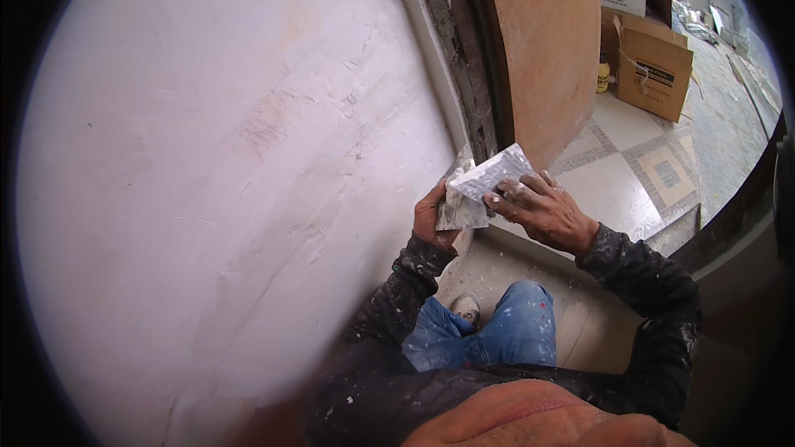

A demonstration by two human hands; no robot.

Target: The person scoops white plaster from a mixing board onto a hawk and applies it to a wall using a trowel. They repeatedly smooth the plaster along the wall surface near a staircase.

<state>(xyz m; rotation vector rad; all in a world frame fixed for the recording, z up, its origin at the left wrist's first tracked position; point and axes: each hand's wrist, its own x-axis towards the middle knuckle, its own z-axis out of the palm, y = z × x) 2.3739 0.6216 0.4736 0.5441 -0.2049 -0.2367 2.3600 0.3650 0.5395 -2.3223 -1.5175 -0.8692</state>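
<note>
My left hand (431,218) is wrapped round the lower left edge of a flat plate (464,215) smeared with white putty. My right hand (551,210) grips a flat, whitish putty blade (495,172), fingers spread along its lower edge. That blade is tilted over the plate, and the two overlap near the white putty. Whether their edges touch I cannot tell. White paste speckles the right fingers. Most of the plate's upper part is hidden behind the blade.
A white plastered wall (240,141) with rough patches fills the left. Beside it runs a dark door frame (476,50). Past the doorway, cardboard boxes (654,74) and a yellow bottle (603,77) stand on patterned tiles (609,182). My knees are bent below my hands.
</note>
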